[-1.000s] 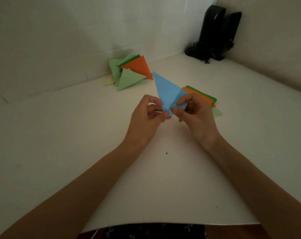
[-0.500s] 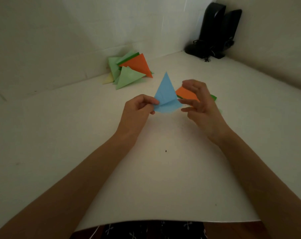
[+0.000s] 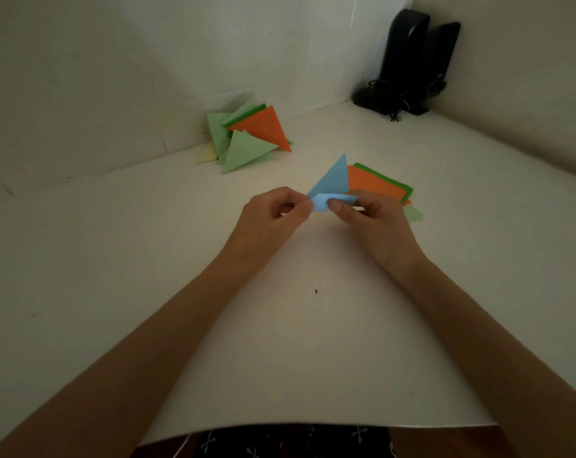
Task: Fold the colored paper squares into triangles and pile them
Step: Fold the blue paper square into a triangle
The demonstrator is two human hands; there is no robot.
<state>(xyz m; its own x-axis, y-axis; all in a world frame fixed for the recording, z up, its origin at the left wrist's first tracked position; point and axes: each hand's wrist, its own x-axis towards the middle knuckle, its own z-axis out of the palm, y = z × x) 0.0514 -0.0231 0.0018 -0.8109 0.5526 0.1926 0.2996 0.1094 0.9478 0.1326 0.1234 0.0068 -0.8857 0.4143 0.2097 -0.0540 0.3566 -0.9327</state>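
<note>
A light blue paper (image 3: 333, 183), partly folded with one point standing up, is held between both hands just above the white table. My left hand (image 3: 273, 215) pinches its left corner. My right hand (image 3: 372, 219) pinches its lower fold from the right, thumb on top. Behind my right hand lies a stack of unfolded squares (image 3: 380, 185), orange on top, dark green and pale green under it. A pile of folded triangles (image 3: 247, 140), pale green, orange and pale yellow, sits farther back against the wall.
Two black speakers (image 3: 408, 61) with a cable stand in the far right corner. Walls close the table at the back and right. The white sheet's near edge (image 3: 313, 424) curves just in front of my body.
My right hand, open beside the paper half a second ago, has come back and pinched the blue paper. The paper's lower part is now folded over and its point leans right.
</note>
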